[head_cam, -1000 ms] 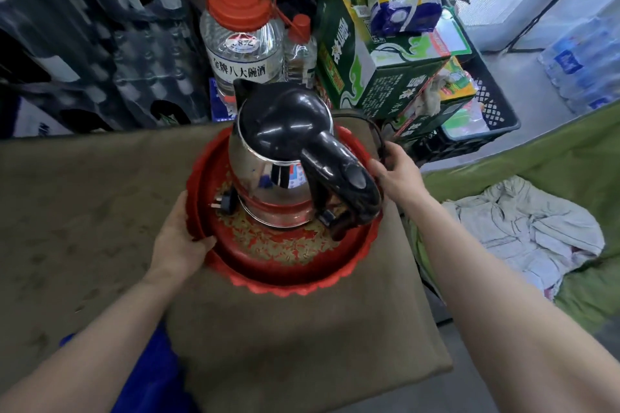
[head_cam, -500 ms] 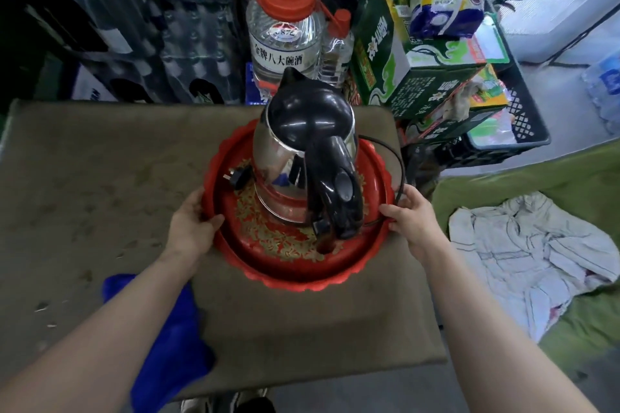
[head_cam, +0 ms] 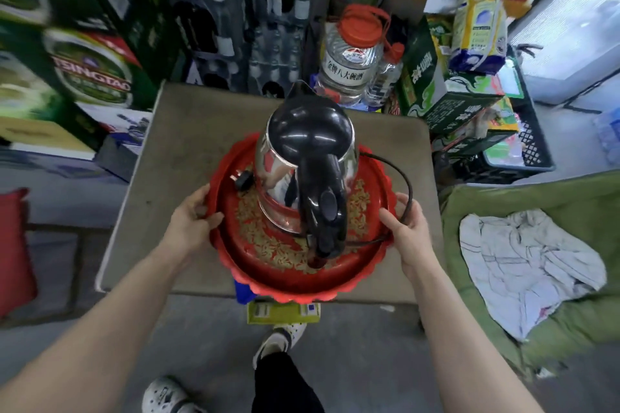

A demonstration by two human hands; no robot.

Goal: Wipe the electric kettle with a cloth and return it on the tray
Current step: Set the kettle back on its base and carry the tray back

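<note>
A steel electric kettle [head_cam: 303, 174] with a black lid and black handle stands upright on a round red tray [head_cam: 302, 282] with a gold pattern. Its black cord [head_cam: 404, 184] loops over the tray's right rim and its plug [head_cam: 244, 179] lies on the tray at the left. My left hand [head_cam: 191, 220] grips the tray's left rim and my right hand [head_cam: 407, 228] grips the right rim. The tray juts past the near edge of the brown table [head_cam: 188, 151]. A corner of the blue cloth [head_cam: 242, 292] shows under the tray.
Behind the table stand a clear jug with a red cap [head_cam: 350, 60], a small bottle [head_cam: 385, 77], green cartons [head_cam: 443, 94] and dark bottle crates [head_cam: 235, 17]. A white rag [head_cam: 523, 261] lies on a green cushion [head_cam: 570, 198] at the right. My shoes [head_cam: 281, 339] are on the grey floor.
The tray with the kettle has come toward me, now reaching over the table's near edge. The view has pulled back and up, and the blue cloth is mostly hidden under the tray.
</note>
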